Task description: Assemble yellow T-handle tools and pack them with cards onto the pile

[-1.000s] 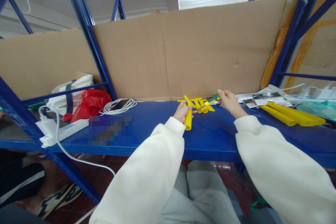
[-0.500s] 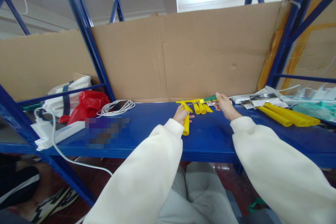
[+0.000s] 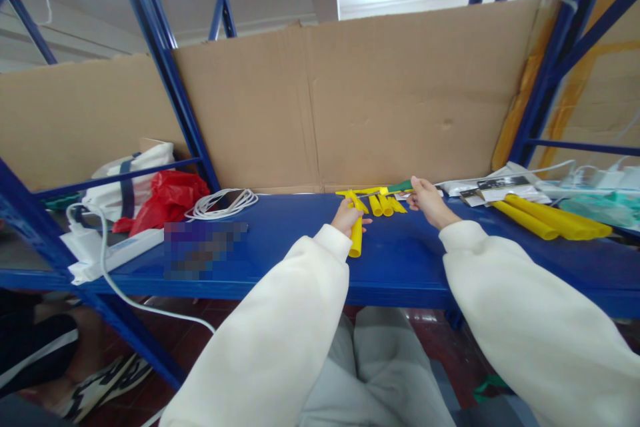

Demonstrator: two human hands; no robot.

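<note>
A yellow part shaped like a tube [image 3: 356, 241] stands upright in my left hand [image 3: 344, 217], whose fingers are wrapped around it near its upper end. My right hand [image 3: 429, 203] is closed on the handle of a screwdriver [image 3: 400, 187], green with a yellow collar. Its thin metal shaft points left, toward the top of the yellow part. Whether the tip touches that part is too small to tell. Just behind, between my hands, several more yellow tube pieces [image 3: 385, 206] lie on the blue shelf [image 3: 290, 240].
Long yellow tubes [image 3: 555, 217] and plastic packets [image 3: 505, 188] lie at the right. To the left are a coiled white cable [image 3: 225, 205], a red bag [image 3: 173, 197] and a power strip [image 3: 123, 253]. A cardboard panel [image 3: 400, 100] closes the back; blue posts [image 3: 165, 73] flank it. Someone's leg and shoe [image 3: 105, 383] show lower left.
</note>
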